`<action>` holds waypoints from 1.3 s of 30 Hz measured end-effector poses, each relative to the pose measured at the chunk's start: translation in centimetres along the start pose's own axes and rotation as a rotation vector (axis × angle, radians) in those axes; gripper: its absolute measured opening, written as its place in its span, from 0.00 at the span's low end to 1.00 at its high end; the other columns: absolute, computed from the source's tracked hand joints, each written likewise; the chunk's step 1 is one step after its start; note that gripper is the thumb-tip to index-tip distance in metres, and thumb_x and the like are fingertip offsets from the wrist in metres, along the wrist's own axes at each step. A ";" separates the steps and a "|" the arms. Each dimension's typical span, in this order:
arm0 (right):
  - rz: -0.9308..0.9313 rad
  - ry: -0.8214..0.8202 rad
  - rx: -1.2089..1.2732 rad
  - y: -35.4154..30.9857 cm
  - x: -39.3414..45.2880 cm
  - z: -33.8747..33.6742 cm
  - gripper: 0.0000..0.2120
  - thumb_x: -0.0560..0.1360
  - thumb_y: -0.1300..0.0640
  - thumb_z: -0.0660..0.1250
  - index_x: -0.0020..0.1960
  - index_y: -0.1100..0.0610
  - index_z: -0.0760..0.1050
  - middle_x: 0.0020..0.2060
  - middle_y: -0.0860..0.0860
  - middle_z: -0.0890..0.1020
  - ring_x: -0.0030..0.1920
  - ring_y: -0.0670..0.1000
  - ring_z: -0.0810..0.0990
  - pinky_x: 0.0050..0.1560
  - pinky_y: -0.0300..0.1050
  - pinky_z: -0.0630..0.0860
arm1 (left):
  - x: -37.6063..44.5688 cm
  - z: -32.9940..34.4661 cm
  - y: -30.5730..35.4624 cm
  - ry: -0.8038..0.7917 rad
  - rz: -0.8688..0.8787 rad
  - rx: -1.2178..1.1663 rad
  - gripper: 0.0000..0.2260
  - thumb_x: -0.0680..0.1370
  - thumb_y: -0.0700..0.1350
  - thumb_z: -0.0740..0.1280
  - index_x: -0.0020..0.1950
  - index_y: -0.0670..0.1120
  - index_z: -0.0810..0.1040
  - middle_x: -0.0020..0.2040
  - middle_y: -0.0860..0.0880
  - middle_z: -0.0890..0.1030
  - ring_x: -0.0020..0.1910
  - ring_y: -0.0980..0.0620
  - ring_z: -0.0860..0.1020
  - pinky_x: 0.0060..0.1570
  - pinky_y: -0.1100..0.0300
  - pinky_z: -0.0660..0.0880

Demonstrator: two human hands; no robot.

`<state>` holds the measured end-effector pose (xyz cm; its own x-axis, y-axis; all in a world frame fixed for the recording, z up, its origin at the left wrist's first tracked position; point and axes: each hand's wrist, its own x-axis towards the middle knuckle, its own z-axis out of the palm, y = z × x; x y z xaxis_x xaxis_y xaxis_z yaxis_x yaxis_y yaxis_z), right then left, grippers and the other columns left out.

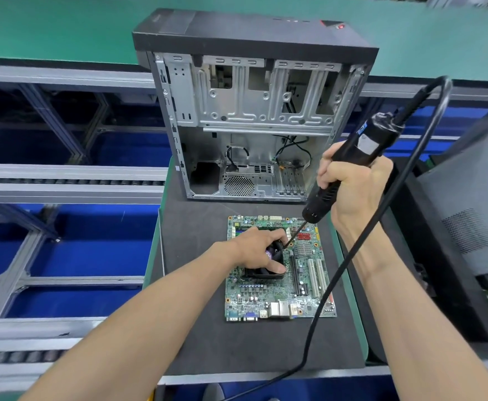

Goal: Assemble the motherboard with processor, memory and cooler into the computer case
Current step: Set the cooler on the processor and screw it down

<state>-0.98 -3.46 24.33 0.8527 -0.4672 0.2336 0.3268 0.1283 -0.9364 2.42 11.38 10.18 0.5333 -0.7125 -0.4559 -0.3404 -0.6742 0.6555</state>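
Left hand [261,250] clasps cooler [266,263], right hand [349,180] wraps screwdriver [344,166]; motherboard [280,285] stiff, probably fragile—lift by edges.

The left hand [258,251] covers most of the cooler [266,270], so its fan blades and label show only in part. The tip of the screwdriver [344,172] is too small to tell if it touches a screw. Its cable [338,273] leaves the bottom edge. A second case [474,204] is cut off at the right edge. The processor and memory cannot be made out on the motherboard [280,296].
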 end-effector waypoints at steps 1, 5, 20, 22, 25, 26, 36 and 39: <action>-0.004 0.018 0.000 0.0 0.1 -0.1 0.11 0.53 0.71 0.62 0.35 0.73 0.68 0.30 0.58 0.73 0.28 0.54 0.66 0.29 0.42 0.61 | 0.0 0.0 0.1 -0.004 -0.002 0.004 0.23 0.74 0.58 0.74 0.64 0.57 0.67 0.47 0.56 0.73 0.56 0.46 0.66 0.52 0.48 0.69; 0.005 0.038 0.056 0.1 0.5 -0.5 0.11 0.52 0.71 0.61 0.35 0.71 0.71 0.29 0.57 0.73 0.28 0.54 0.66 0.30 0.41 0.62 | -0.2 -0.2 0.2 -0.004 0.006 0.013 0.24 0.74 0.57 0.74 0.64 0.55 0.68 0.49 0.52 0.75 0.56 0.46 0.67 0.52 0.49 0.69; -0.025 -0.114 -0.143 1.0 -0.1 1.1 0.10 0.55 0.68 0.65 0.31 0.55 0.77 0.26 0.56 0.74 0.26 0.53 0.70 0.28 0.44 0.66 | -0.2 -0.1 0.5 0.003 -0.008 0.006 0.26 0.74 0.56 0.75 0.67 0.54 0.68 0.57 0.48 0.79 0.59 0.45 0.70 0.60 0.44 0.71; -0.026 -0.163 -0.142 1.1 -0.1 1.3 0.09 0.54 0.66 0.66 0.32 0.56 0.77 0.26 0.57 0.74 0.26 0.53 0.70 0.28 0.43 0.66 | -0.2 0.0 0.3 0.012 -0.009 -0.008 0.25 0.74 0.57 0.75 0.65 0.54 0.69 0.54 0.49 0.78 0.58 0.44 0.68 0.59 0.44 0.71; -0.021 -0.250 -0.115 0.9 0.3 0.8 0.10 0.52 0.64 0.65 0.33 0.59 0.77 0.27 0.57 0.75 0.26 0.53 0.70 0.29 0.40 0.67 | -0.2 0.1 0.0 0.018 -0.009 -0.035 0.21 0.74 0.57 0.75 0.61 0.55 0.70 0.49 0.51 0.77 0.57 0.46 0.66 0.54 0.47 0.70; -0.029 -0.274 -0.112 0.9 0.4 0.6 0.11 0.52 0.65 0.65 0.34 0.58 0.78 0.26 0.57 0.75 0.26 0.53 0.70 0.30 0.40 0.67 | -0.2 0.1 0.1 0.021 -0.003 -0.034 0.21 0.74 0.57 0.75 0.61 0.56 0.70 0.50 0.50 0.77 0.57 0.46 0.65 0.53 0.48 0.70; -0.004 -0.414 -0.064 0.9 0.7 -0.2 0.12 0.50 0.62 0.65 0.33 0.55 0.75 0.25 0.54 0.75 0.28 0.54 0.70 0.33 0.42 0.68 | -0.1 0.0 0.5 -0.002 -0.016 0.027 0.23 0.75 0.58 0.73 0.64 0.54 0.67 0.47 0.54 0.73 0.58 0.46 0.65 0.54 0.48 0.69; -0.020 -0.434 -0.093 1.0 0.7 0.0 0.12 0.51 0.63 0.65 0.33 0.53 0.76 0.25 0.52 0.75 0.28 0.55 0.69 0.32 0.42 0.67 | -0.1 -0.2 0.6 -0.019 -0.034 0.051 0.25 0.75 0.58 0.72 0.66 0.54 0.66 0.48 0.54 0.72 0.59 0.46 0.65 0.59 0.45 0.70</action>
<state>-0.09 -3.61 23.58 0.9451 -0.0561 0.3220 0.3241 0.0347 -0.9454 2.32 11.11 10.73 0.5308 -0.6925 -0.4886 -0.3617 -0.7065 0.6083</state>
